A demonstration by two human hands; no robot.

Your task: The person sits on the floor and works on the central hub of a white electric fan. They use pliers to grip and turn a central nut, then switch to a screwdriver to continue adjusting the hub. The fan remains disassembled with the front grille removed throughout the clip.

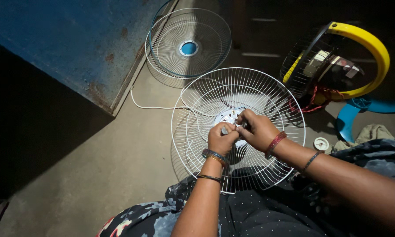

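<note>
Hands meet at the centre of a white wire fan guard, which leans against the person's lap on the concrete floor. The left hand is clenched around a small grey part at the hub. The right hand has its fingers curled and pinching at the same spot; what they grasp I cannot tell. A second white guard lies further away, and a yellow-rimmed fan stands at the right

White-coated wire fan guard, glossy yellow plastic ring, rusty painted blue metal panel, rough concrete floor.
</note>
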